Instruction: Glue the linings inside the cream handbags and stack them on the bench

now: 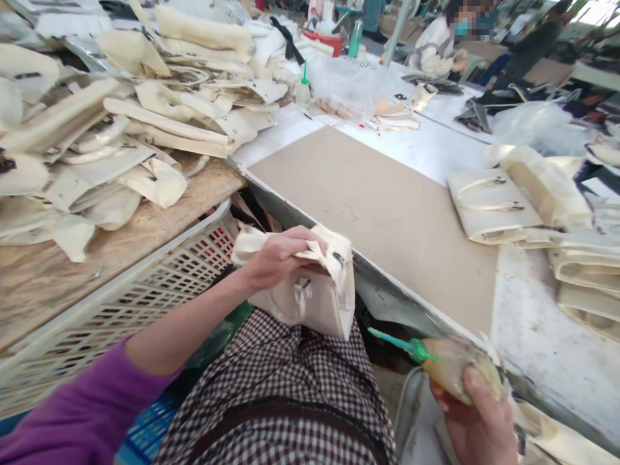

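My left hand (285,255) is closed on the upper edge of a cream bag piece (314,300), which hangs folded over my lap against the checked apron (290,387). Small dark metal bits show on its face and side. At the lower right, my right hand (477,413) grips a squeeze glue bottle (458,368) with yellowish contents. The bottle lies tilted, its long green nozzle (392,339) pointing left toward the bag piece but apart from it.
A brown board (368,213) lies on the white table ahead. Cream pieces (165,116) pile up on the wooden table at left, above a white plastic basket (159,284). Folded cream bags (504,200) sit at right. Another green-tipped bottle (303,90) stands farther back. A co-worker (436,45) is across the table.
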Available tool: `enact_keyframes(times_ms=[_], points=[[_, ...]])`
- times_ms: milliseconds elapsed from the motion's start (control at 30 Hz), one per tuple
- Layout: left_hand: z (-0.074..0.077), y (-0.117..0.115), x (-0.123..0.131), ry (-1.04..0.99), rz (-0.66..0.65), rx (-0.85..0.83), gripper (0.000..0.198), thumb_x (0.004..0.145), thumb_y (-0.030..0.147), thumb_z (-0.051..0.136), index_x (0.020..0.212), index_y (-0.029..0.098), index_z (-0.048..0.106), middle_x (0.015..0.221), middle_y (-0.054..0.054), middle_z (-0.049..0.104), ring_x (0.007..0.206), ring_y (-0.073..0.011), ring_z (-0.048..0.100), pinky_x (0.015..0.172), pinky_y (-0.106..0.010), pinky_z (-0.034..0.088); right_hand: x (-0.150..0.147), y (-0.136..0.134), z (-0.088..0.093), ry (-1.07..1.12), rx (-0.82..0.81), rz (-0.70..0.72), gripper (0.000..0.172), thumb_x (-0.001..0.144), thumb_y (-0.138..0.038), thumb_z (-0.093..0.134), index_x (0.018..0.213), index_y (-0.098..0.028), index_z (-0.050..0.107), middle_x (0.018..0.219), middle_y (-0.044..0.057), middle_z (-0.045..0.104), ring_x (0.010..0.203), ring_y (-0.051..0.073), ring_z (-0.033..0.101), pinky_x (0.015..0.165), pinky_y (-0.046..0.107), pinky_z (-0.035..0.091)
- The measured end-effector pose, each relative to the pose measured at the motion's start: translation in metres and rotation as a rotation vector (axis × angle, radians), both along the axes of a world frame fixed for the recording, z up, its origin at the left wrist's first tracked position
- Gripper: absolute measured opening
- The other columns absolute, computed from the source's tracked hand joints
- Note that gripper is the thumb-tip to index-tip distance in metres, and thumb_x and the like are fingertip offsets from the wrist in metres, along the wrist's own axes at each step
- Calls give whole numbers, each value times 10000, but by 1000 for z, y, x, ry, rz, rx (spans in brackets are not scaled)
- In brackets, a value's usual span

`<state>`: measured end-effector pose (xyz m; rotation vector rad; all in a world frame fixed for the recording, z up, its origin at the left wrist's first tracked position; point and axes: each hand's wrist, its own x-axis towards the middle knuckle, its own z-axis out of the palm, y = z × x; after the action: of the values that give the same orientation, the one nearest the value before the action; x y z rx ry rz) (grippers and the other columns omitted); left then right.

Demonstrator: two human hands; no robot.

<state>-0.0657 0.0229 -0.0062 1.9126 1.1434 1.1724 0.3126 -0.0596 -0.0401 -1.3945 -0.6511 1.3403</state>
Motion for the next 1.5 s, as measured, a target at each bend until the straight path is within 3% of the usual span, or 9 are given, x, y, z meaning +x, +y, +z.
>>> enact_keyframes(times_ms=[100, 167, 300, 400, 467, 700, 867, 1167, 1500], points=[[6, -37, 7, 199, 120, 393, 162, 968, 105, 571, 965, 164, 722, 1051, -87, 759, 1105, -204, 670, 983, -318, 546, 6, -4, -4, -18, 8, -33, 536, 729, -427, 832, 1199, -215, 689, 865, 45, 681, 590, 180, 579, 431, 249, 430], [2, -65, 14, 274, 122, 480, 195, 978, 56, 522, 1003, 135, 698, 1046, -95, 764, 1134, -199, 662, 971, -294, 562, 9, -8, -7, -23, -18, -66, 586, 692, -433, 857, 1209, -215, 689, 858, 40, 687, 593, 184, 593, 425, 245, 437], [-11, -115, 27, 193, 157, 334, 165, 995, 89, 528, 942, 123, 680, 942, -90, 759, 1031, -185, 688, 922, -264, 585, 8, -19, -14, -19, -97, -65, 605, 728, -417, 838, 1274, -219, 666, 902, 52, 703, 614, 193, 608, 438, 255, 454], [-16, -134, 26, 102, 178, 158, 165, 1001, 180, 569, 909, 148, 702, 904, -77, 757, 946, -182, 709, 884, -264, 593, 2, -21, -22, -103, -143, -5, 586, 729, -453, 830, 1245, -228, 665, 999, 74, 720, 751, 258, 670, 523, 301, 540], [-17, -136, 19, 60, 191, 46, 192, 1003, 225, 578, 909, 159, 732, 910, -82, 760, 925, -187, 717, 862, -264, 591, -5, -16, -26, -201, -135, 62, 585, 713, -493, 836, 1206, -228, 666, 1036, 77, 716, 823, 283, 679, 575, 318, 569], [-14, -117, -18, -183, 171, -276, 320, 972, 379, 633, 818, 145, 788, 895, -109, 762, 883, -217, 721, 855, -289, 575, -43, 19, -26, -423, -15, 254, 660, 671, -558, 859, 1188, -217, 631, 919, 45, 686, 672, 213, 622, 512, 278, 540], [-19, -118, -27, -223, 214, -293, 292, 929, 398, 693, 831, 143, 794, 896, -114, 759, 885, -225, 710, 853, -301, 568, -55, 38, -27, -464, 69, 350, 634, 693, -532, 858, 1204, -239, 624, 1014, 57, 668, 763, 216, 626, 558, 271, 526], [-22, -122, -25, -237, 148, -271, 323, 979, 386, 618, 843, 142, 781, 899, -116, 761, 905, -213, 715, 870, -285, 562, -55, 67, -31, -604, 246, 507, 578, 744, -510, 831, 1212, -247, 616, 1124, 76, 645, 943, 275, 620, 677, 342, 531], [-21, -116, -26, -210, 60, -203, 303, 984, 334, 616, 820, 137, 777, 885, -122, 754, 903, -212, 711, 880, -298, 568, -45, 72, -24, -611, 163, 757, 562, 749, -512, 816, 1202, -230, 637, 1079, 82, 682, 887, 280, 644, 681, 358, 553]])
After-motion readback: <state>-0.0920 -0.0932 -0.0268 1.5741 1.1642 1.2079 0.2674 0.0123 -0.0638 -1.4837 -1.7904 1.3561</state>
